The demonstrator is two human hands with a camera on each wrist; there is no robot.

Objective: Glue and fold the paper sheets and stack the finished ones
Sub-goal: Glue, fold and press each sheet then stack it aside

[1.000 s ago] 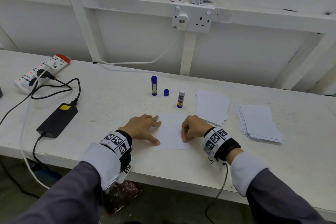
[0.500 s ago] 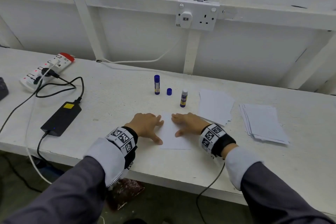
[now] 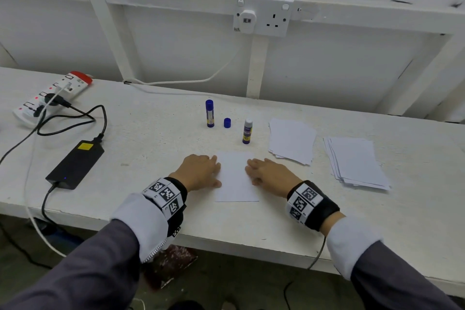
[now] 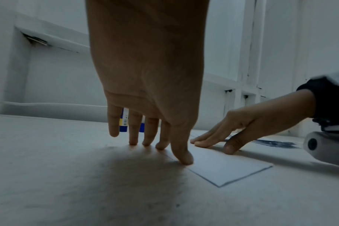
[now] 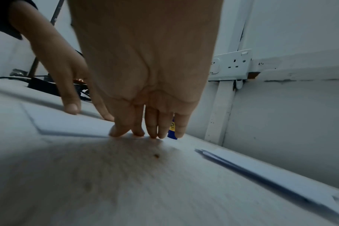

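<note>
A folded white sheet (image 3: pixel 235 178) (image 4: pixel 222 166) (image 5: pixel 68 120) lies flat near the table's front edge. My left hand (image 3: pixel 201 171) (image 4: pixel 151 142) rests on its left edge with straight fingers, thumb tip on the paper. My right hand (image 3: pixel 266 172) (image 5: pixel 147 134) presses its right edge, fingers flat and together. Behind the sheet stand an uncapped glue stick (image 3: pixel 247 131), its blue cap (image 3: pixel 227 122) and a capped blue glue stick (image 3: pixel 209 113). Two paper stacks lie to the right: a nearer one (image 3: pixel 292 141) and a farther one (image 3: pixel 356 162).
A black power adapter (image 3: pixel 75 165) with cables and a white power strip (image 3: pixel 50 98) occupy the table's left side. A wall socket (image 3: pixel 264 17) sits on the white panel wall behind. The table edge (image 3: pixel 226 241) runs just below my wrists.
My right hand uncurled from a bent grip at the sheet's right edge to flat fingers pressing it. The left hand stayed on the left edge.
</note>
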